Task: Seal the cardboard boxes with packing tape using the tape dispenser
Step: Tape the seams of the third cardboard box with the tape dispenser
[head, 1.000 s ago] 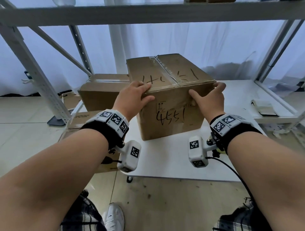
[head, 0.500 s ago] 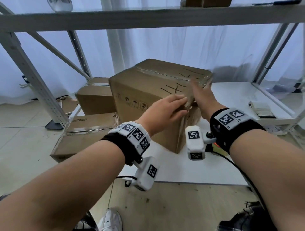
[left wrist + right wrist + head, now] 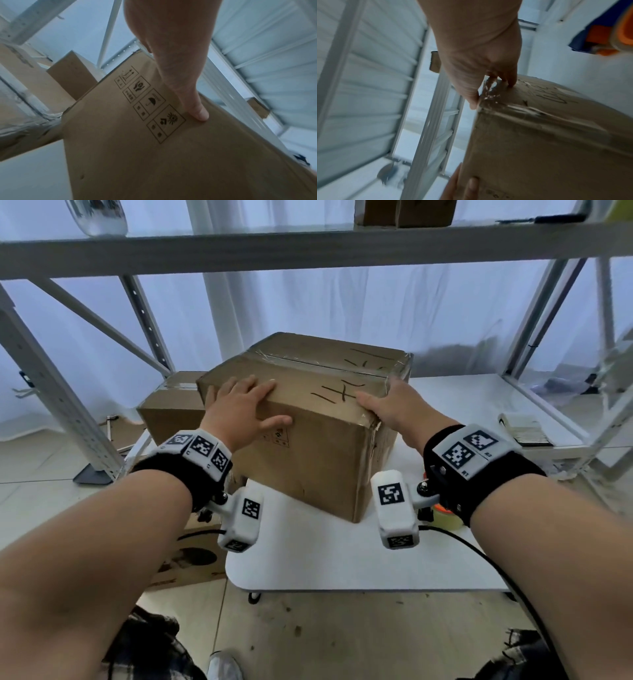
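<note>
Box [image 3: 318,446]: taped shut (contents hidden), on table [image 3: 342,559].
Left hand [image 3: 239,409]: fingers flat on top edge.
Right hand [image 3: 390,409]: grasping right corner.
Behind: second box [image 3: 168,416].

A white table [image 3: 342,559] with rounded corners carries the taped cardboard box [image 3: 318,467], which stands cornerwise toward the viewer. An orange tape roll [image 3: 443,517] (mostly hidden behind the wrist) lies beside it. A second, smaller box [image 3: 164,412] sits behind on the left.
</note>
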Motion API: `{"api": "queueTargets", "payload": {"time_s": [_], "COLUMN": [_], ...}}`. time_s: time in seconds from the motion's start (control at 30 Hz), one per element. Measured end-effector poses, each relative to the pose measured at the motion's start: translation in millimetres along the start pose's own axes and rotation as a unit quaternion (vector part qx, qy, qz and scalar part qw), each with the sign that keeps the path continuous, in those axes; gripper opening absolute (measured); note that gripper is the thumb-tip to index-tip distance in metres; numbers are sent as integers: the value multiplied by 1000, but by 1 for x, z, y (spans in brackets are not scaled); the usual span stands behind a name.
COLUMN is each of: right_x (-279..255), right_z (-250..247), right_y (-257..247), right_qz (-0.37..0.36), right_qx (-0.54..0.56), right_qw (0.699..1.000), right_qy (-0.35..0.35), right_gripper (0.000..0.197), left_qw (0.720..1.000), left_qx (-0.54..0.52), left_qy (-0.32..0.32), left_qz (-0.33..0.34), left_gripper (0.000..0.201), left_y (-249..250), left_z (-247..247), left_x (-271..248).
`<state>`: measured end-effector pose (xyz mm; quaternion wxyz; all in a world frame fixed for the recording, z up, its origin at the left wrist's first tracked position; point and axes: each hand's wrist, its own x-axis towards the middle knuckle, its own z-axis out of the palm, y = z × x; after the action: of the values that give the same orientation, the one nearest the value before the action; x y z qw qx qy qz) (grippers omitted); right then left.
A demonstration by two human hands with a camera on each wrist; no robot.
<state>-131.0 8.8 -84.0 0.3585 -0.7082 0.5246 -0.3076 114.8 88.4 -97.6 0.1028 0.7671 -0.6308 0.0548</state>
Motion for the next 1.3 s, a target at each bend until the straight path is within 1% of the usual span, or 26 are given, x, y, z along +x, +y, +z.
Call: {"api": "queueTargets", "payload": {"time_s": [0.03,0.07,0.1,0.13,0.17,0.2,0.23,0.27,0.33,0.37,0.4,0.5,0.53,0.6,0.67,0.73,0.8,0.83,0.87,0.93,0.97,1.03,1.07,1.17,1.23,1.3], "right_x": [-1,-3,-5,-7,-9,-11,-12,-14,-14,-13,-13,-12,-12,-11,-8,-6,-5,-4,-3,-2,-1,2,2,-1,-5,-15], "right_z": [-1,0,4,9,14,19,21,21,15,12,9,9,11,13,14,10,4,1,-1,0,1,6,9,17,18,17], "right_y": [-5,-11,-17,-23,-27,-30,-31,-31,-31,-29,-27,-19,-17,-14,-9,-4,4,8,11,10,9,3,0,-7,-13,-22], "right_qz": [-41,-83,-120,-149,-164,-174,-186,-198,-211,-213,-214,-234,-238,-244,-252,-251,-219,-193,-164,-108,-92,-81,-78,-110,-147,-169], "right_qx": [-81,-161,-235,-305,-362,-403,-430,-436,-404,-388,-379,-373,-368,-357,-346,-356,-389,-388,-367,-283,-248,-197,-180,-191,-233,-275], "right_qw": [996,983,964,941,917,896,880,874,887,894,898,897,898,901,904,899,887,889,902,945,959,975,979,975,961,946], "right_qy": [19,33,29,3,-39,-72,-82,-80,-73,-71,-67,-51,-46,-36,-15,43,122,150,159,128,103,63,45,-6,1,31], "right_gripper": [46,38,41,49,58,62,62,60,57,54,50,42,41,40,39,38,39,41,41,42,40,39,42,49,45,42], "left_qw": [1000,1000,999,999,998,998,998,998,997,997,999,995,993,991,990,991,990,989,986,981,980,980,982,983,976,971], "left_qx": [10,21,30,35,38,37,31,17,-24,-35,-31,-2,-14,-68,-106,-110,-117,-120,-120,-124,-124,-110,-98,-94,-129,-176], "left_qy": [10,20,31,41,49,52,56,62,71,62,41,-46,-60,-62,-45,-11,45,80,112,148,155,163,160,146,144,127], "left_qz": [2,5,6,5,3,2,4,10,25,25,11,-85,-100,-97,-87,-81,-60,-42,-24,-8,-11,-5,6,59,98,103], "left_gripper": [87,84,83,81,79,76,73,69,57,53,51,52,54,53,49,43,39,37,36,35,35,36,37,41,37,31], "left_y": [2,8,15,24,32,39,43,44,37,30,21,-10,-19,-30,-32,-26,-11,-1,9,26,33,44,52,77,84,75], "left_z": [1,2,3,5,6,6,4,2,-4,-8,-11,-18,-19,-17,-17,-17,-12,-6,0,9,12,12,12,17,15,8], "left_x": [1,0,-1,-2,-3,-4,-5,-5,-2,0,3,8,9,12,13,5,-11,-21,-30,-44,-48,-53,-56,-64,-62,-53]}}
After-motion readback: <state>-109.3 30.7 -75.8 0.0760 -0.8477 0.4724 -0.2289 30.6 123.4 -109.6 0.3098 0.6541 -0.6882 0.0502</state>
